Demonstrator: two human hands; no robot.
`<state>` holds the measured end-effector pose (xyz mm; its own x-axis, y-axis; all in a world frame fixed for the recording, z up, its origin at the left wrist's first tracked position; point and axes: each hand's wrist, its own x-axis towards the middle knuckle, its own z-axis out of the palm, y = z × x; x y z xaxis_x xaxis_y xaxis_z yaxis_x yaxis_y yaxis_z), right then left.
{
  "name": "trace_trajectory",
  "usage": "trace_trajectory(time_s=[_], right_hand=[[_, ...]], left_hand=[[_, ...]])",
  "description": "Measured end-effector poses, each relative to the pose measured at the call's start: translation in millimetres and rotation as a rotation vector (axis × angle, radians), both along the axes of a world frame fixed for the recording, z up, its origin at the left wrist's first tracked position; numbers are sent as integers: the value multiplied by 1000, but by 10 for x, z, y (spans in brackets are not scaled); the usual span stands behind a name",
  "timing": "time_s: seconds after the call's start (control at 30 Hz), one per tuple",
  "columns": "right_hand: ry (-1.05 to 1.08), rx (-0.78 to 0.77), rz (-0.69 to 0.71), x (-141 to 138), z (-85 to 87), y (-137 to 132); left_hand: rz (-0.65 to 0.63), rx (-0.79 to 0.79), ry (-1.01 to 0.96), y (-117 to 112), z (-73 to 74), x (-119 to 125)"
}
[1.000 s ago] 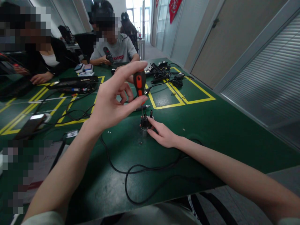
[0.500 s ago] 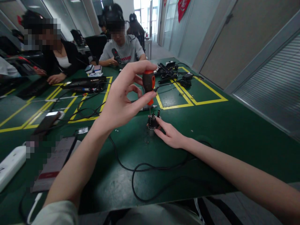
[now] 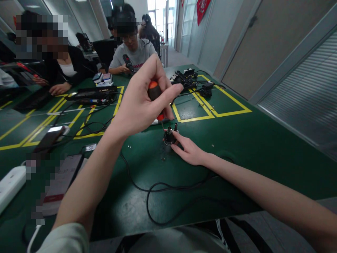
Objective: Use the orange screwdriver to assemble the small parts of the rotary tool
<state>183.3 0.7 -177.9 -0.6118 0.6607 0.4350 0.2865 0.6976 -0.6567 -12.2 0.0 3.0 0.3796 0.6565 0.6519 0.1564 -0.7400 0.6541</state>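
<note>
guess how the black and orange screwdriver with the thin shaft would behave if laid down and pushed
The screwdriver would probably stay stiff, since its thin shaft looks straight. It may roll in an arc, as its rounded handle is far wider than the shaft. It likely balances toward the handle, the bulky end in the left hand.

Orange-and-black screwdriver (image 3: 154, 92), black part (image 3: 169, 137) with a silvery base (image 3: 167, 148), dark green bench (image 3: 231, 151), bright yellow tape (image 3: 196, 119) in rectangular outlines, black cable (image 3: 147, 203), white power strip (image 3: 13, 188), pale green sleeve (image 3: 67, 240), red banner (image 3: 202, 11), grey finely striped blind (image 3: 308, 73)
</note>
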Motion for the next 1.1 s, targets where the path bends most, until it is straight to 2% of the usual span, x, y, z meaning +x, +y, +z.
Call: trace_trajectory(time_s=[0.07,0.17,0.27,0.37,0.53,0.63,0.77,0.93,1.1], right_hand=[[11,10,11,-2,4,1],[18,19,17,-3,-3,6],[5,23,6,-1,-15,10],[-12,19,-1,1,-25,11],[-2,40,0,-7,-24,8],[5,50,1,-13,-17,3],[-7,61,-2,-15,-18,2],[-22,70,-14,-20,-31,8],[-17,49,-7,-20,-16,4]], left_hand=[[-99,-78,-130,5,-56,115],[-183,-204,-275,50,-96,272],[-294,-466,-328,91,-48,359],[-317,-612,-366,88,29,372],[-280,-712,-352,48,117,322],[-256,-730,-307,24,140,288],[-171,-648,-334,-7,99,279],[-193,-621,-373,-55,64,308],[-134,-637,-341,-69,90,285]])
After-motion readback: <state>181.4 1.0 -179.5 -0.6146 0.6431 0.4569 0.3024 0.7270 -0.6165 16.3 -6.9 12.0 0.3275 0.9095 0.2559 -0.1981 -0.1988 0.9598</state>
